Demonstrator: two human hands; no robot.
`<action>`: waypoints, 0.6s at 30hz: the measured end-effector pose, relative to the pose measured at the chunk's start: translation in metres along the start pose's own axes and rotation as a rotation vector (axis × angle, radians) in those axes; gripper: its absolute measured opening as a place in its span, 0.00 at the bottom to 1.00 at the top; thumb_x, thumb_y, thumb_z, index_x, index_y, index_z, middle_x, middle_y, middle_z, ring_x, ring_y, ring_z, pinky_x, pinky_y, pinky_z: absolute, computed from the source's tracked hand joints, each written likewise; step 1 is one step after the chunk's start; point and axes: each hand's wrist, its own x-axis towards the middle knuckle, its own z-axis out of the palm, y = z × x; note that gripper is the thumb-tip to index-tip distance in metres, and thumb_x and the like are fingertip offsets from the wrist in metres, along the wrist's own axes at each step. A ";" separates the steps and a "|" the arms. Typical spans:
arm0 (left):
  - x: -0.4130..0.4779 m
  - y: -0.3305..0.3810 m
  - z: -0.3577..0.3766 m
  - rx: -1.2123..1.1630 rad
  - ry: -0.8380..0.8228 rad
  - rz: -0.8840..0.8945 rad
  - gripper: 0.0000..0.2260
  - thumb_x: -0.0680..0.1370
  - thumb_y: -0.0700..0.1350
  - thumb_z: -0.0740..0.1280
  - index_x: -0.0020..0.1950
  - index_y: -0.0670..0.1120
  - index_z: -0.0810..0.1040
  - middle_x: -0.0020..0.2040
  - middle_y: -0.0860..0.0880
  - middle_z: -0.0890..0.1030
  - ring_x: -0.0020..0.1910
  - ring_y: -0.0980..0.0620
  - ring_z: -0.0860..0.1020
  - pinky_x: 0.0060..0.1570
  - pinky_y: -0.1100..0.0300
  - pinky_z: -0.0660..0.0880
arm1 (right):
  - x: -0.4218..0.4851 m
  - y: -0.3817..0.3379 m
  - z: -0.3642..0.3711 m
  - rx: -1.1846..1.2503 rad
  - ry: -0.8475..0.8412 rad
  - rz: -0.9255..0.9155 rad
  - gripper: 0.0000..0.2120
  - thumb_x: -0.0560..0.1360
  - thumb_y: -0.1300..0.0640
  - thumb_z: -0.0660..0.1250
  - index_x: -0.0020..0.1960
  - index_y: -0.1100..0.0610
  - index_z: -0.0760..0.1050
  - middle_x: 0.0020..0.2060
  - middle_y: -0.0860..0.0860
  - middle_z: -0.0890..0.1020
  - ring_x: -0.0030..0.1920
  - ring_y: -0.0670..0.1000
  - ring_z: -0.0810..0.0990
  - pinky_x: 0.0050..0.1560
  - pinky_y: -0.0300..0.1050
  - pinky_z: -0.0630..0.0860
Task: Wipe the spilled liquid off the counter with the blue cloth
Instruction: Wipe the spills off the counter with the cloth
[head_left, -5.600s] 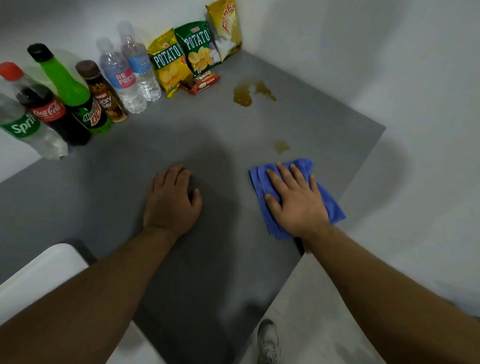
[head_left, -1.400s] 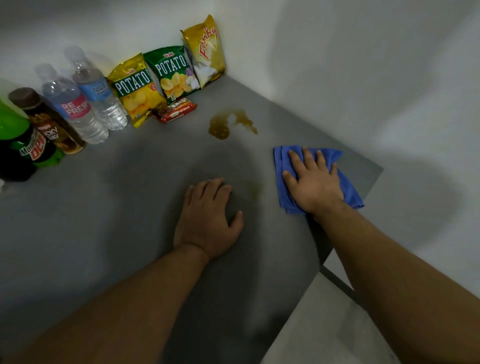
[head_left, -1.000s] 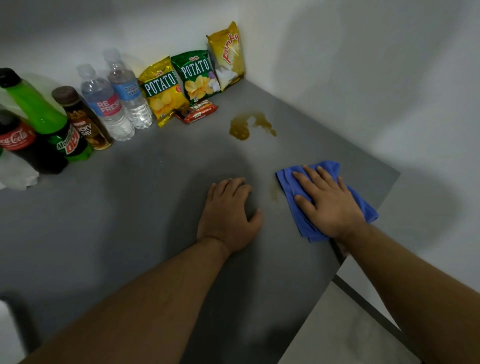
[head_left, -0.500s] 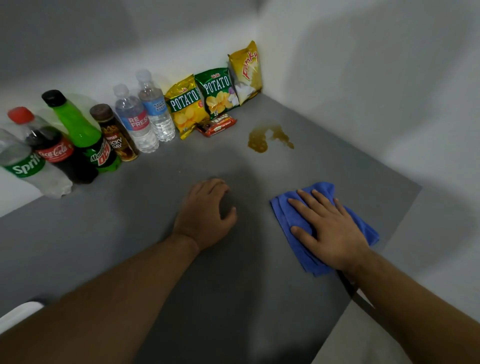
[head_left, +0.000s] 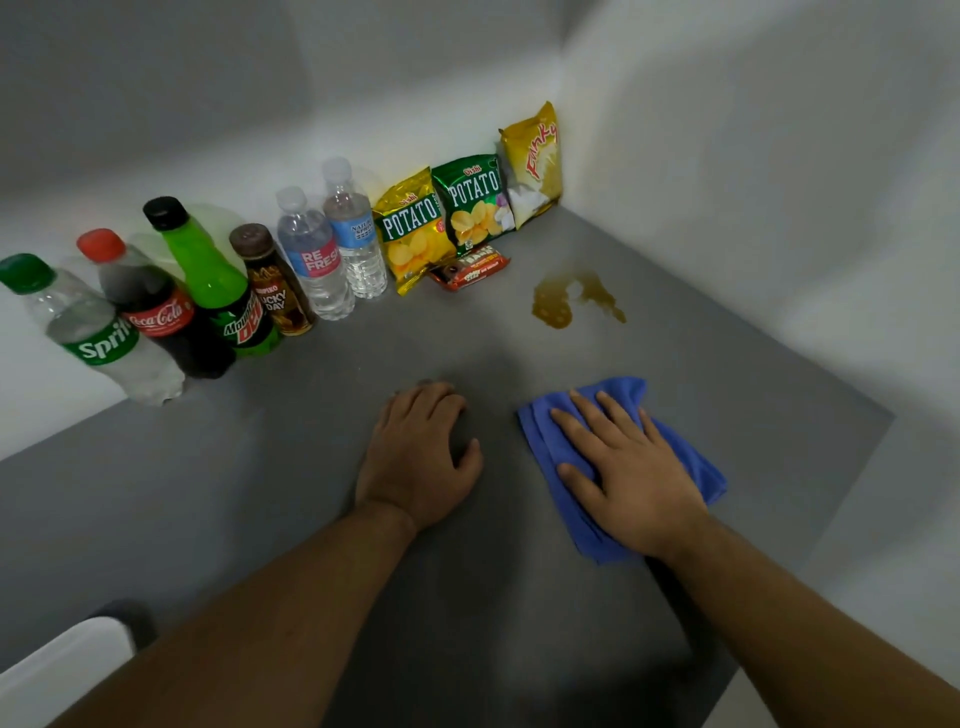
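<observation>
A folded blue cloth (head_left: 540, 434) lies flat on the grey counter (head_left: 260, 493). My right hand (head_left: 626, 467) presses down on it with straight, spread fingers. My left hand (head_left: 418, 460) rests palm down on the bare counter just left of the cloth, fingers slightly bent, holding nothing. A brown puddle of spilled liquid (head_left: 558, 304) sits farther back near the corner, well beyond the cloth and apart from it.
Several drink bottles (head_left: 208, 291) stand along the back wall at left. Three snack bags (head_left: 470, 202) and a small red wrapper (head_left: 470, 267) stand next to the spill. The counter's right edge (head_left: 852, 467) runs close beside the cloth. A white object (head_left: 57, 670) is at lower left.
The small brown spot near the cloth is gone from the counter. My right hand has slid the cloth back toward me; my left hand stays flat beside it.
</observation>
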 end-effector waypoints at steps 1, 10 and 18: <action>0.000 0.000 0.000 -0.001 0.003 0.003 0.21 0.75 0.56 0.64 0.65 0.47 0.77 0.68 0.49 0.75 0.66 0.45 0.72 0.70 0.48 0.68 | -0.005 0.008 -0.001 0.007 -0.001 -0.013 0.31 0.82 0.31 0.42 0.83 0.37 0.46 0.83 0.38 0.47 0.83 0.47 0.42 0.82 0.58 0.44; 0.002 -0.002 0.003 0.000 -0.024 -0.016 0.24 0.76 0.59 0.61 0.69 0.50 0.74 0.71 0.51 0.72 0.71 0.49 0.68 0.74 0.48 0.65 | 0.076 -0.018 -0.002 -0.037 0.011 0.213 0.34 0.81 0.34 0.38 0.84 0.45 0.42 0.84 0.47 0.46 0.83 0.56 0.43 0.81 0.63 0.44; 0.006 -0.009 0.001 -0.123 0.014 -0.032 0.21 0.73 0.56 0.66 0.63 0.49 0.78 0.66 0.51 0.77 0.66 0.49 0.73 0.70 0.49 0.70 | 0.050 -0.015 -0.002 -0.008 -0.020 -0.115 0.31 0.83 0.33 0.44 0.83 0.38 0.46 0.82 0.38 0.48 0.82 0.45 0.41 0.79 0.49 0.35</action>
